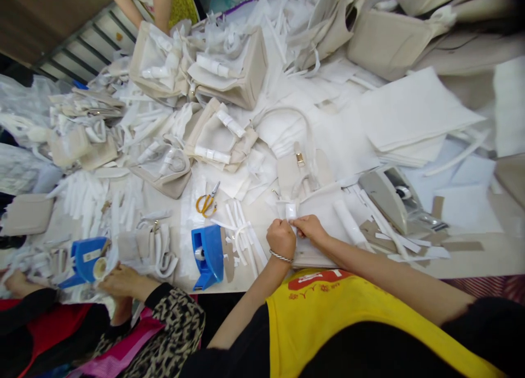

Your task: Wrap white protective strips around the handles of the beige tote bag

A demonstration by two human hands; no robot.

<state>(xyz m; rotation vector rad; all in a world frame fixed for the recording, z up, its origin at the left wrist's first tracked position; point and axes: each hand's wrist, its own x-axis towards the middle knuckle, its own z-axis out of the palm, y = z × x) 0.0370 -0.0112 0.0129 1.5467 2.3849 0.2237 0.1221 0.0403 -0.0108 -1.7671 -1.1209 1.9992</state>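
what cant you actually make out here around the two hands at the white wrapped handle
Head view only:
- What the left hand and right hand pinch on the white wrapped handle: fingers cover it.
- The cream bag below the hands: hidden by both wrists.
- Tape in the blue dispenser: too small to judge.
- The co-worker's hand at lower left: its fingers are buried in white strips.

Both bare forearms are reaching forward from the body toward twelve o'clock and converging just ahead of the chest. The left hand (pixel 281 237) is curling into a loose fist, knuckles up, with a thin bracelet circling its wrist; its forearm is slanting in from seven o'clock. The right hand (pixel 310 228) is lying just beside it at two o'clock, fingers bent and pinching, fingertips meeting those of the left. The right forearm is stretching in long from four o'clock, elbow bent wide.
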